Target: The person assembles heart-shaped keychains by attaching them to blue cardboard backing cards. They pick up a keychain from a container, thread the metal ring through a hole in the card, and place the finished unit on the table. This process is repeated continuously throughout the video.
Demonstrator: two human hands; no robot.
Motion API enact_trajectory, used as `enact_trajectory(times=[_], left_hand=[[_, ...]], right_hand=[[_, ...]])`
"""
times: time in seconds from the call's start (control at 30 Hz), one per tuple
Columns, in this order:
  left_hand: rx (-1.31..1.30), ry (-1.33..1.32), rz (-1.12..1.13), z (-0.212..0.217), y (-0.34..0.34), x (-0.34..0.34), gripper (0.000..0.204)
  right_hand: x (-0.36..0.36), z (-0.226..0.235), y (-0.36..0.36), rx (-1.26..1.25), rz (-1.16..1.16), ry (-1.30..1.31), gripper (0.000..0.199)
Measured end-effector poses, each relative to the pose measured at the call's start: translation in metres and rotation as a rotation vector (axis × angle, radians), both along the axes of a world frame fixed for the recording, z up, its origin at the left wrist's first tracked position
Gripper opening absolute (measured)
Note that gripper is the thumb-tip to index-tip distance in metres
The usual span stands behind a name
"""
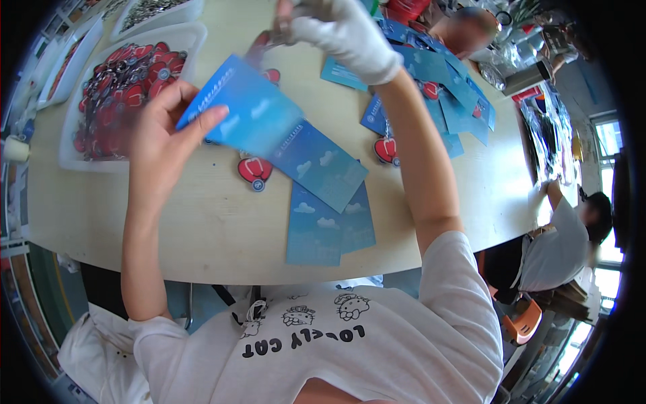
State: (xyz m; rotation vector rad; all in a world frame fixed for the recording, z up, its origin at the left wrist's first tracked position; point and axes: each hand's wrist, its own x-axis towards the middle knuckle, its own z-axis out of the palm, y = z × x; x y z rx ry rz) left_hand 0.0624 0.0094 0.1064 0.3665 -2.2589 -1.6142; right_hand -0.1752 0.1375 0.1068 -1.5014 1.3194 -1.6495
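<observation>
Left hand: the bare left hand (163, 128), left of centre in the frame, is pinching a blue card (243, 108) between thumb and fingers, holding it tilted above the table (202, 229).
Right hand: the white-gloved right hand (343, 34), at the top centre, is closing around something small and reddish (259, 42); blur is hiding what it is.
Cards: more blue cloud-printed cards (326, 202) are lying fanned just below the held one, and a wider spread (441, 87) is lying toward the upper right.
Charms: one red heart-shaped charm (255, 170) is lying beside the fanned cards, another (385, 149) near the right forearm.
Supply: a white tray (188, 37) in the upper left is holding a heap of red charms (118, 87).
Progress: judging from the full tray and loose cards, much appears left to pair; the upper-right spread looks partly finished.
Nearby: another person (562, 242) is sitting at the right edge.
</observation>
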Motion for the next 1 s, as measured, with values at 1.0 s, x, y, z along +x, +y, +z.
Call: enact_trajectory(times=[1.0], left_hand=[[0.398,0.622,-0.103,0.027,0.016,-0.055,0.021]], right_hand=[[0.084,0.054,0.011,-0.305,-0.690,0.349,0.041]])
